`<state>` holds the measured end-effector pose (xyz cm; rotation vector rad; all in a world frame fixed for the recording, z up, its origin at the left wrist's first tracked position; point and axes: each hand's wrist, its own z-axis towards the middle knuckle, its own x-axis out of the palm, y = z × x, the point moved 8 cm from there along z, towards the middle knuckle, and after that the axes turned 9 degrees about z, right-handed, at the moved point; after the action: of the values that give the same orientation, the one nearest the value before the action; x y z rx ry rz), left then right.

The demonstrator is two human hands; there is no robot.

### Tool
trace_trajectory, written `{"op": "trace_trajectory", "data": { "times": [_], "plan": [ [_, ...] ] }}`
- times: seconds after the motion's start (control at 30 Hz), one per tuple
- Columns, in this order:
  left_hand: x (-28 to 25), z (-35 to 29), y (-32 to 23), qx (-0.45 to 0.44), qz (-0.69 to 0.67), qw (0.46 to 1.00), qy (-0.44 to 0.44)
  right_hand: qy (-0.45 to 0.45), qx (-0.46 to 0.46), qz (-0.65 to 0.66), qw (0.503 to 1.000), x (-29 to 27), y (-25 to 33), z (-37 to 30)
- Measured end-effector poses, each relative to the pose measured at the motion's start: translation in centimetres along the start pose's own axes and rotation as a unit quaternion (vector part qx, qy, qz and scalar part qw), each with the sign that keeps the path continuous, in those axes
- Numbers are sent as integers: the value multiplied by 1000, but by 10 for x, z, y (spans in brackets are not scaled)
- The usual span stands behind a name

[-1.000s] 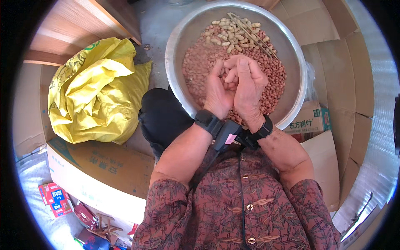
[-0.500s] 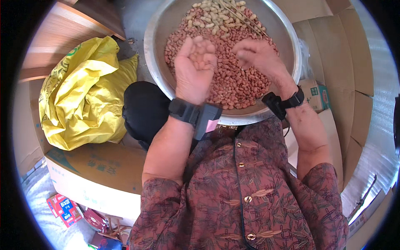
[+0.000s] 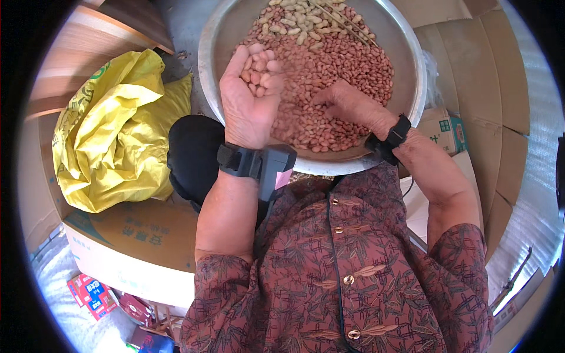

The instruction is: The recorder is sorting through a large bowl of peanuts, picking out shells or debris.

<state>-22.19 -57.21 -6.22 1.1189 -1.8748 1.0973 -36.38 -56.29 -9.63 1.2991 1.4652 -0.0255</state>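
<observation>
A big metal bowl (image 3: 207, 41) rests on my lap, filled with reddish shelled peanuts (image 3: 347, 65); pale unshelled pods (image 3: 294, 17) are heaped at its far side. My left hand (image 3: 250, 100) is raised palm up over the bowl's left part, cupping a small handful of red peanuts. My right hand (image 3: 347, 106) lies palm down in the peanuts near the bowl's middle, fingers dug in among them. Both wrists carry black bands; the left one has a dark box with a pink tag.
A crumpled yellow plastic bag (image 3: 112, 141) lies at my left on a cardboard box (image 3: 129, 247). A black knee (image 3: 191, 153) shows beside it. Flattened cardboard (image 3: 488, 100) lines the right side. Small red packets (image 3: 91, 291) lie at the lower left.
My hands, pressed together over the peanuts a second ago, have parted. The left has lifted with peanuts in its palm; the right has dropped into the pile.
</observation>
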Motion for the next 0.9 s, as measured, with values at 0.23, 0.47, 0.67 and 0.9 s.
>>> {"op": "trace_trajectory", "data": {
  "times": [0.23,0.47,0.67,0.9],
  "plan": [
    [1,-4,-1,2,11,1000,-6,-44,-24,-14,999,-1,4,4],
    [-12,-6,6,-13,51,997,-48,-124,-16,45,991,-32,13,-3],
    [-23,-3,24,-31,102,991,-82,-257,-44,210,942,-80,52,-8],
    [-13,-8,33,-71,106,991,-45,-259,-122,358,889,-99,78,-8]
  ]
}}
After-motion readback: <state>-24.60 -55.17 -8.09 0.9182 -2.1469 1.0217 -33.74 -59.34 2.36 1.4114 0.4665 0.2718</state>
